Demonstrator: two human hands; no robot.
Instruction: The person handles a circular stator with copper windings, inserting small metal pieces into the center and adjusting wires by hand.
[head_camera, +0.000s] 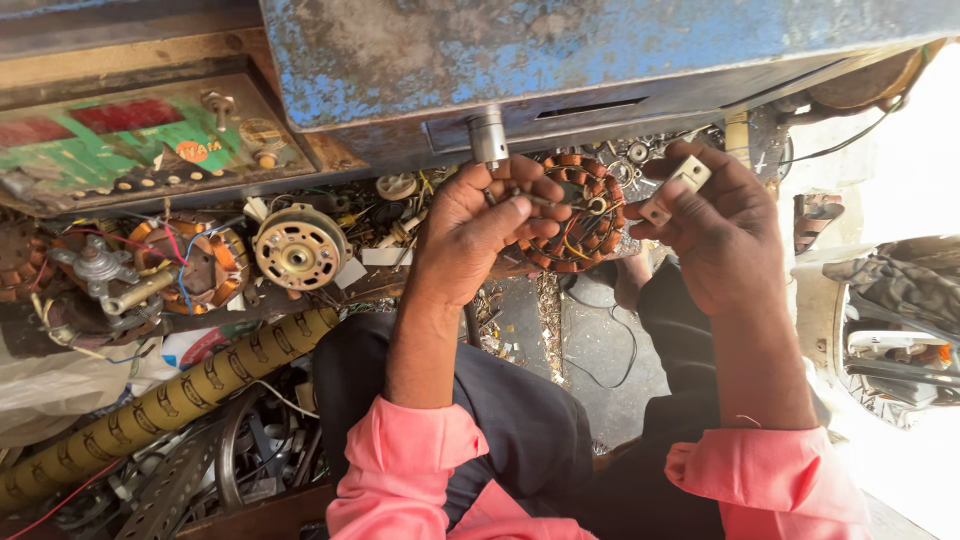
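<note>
Left hand (480, 225) closed around motor winding (578, 212), fingers curled over its near edge, held up in front of blue machine (560, 60). Right hand (715, 235) pinching small white plastic block (678, 187) between thumb and fingertips, just right of winding, not touching. Best done with winding kept steady, block squared to coil wires, grip light. Other motor parts (298, 248) lying left, yellow tube (170, 400) below.

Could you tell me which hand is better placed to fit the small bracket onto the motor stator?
Probably the right hand: it already pinches the small metal bracket beside the copper-wound stator, while the left hand grips that stator.
</note>
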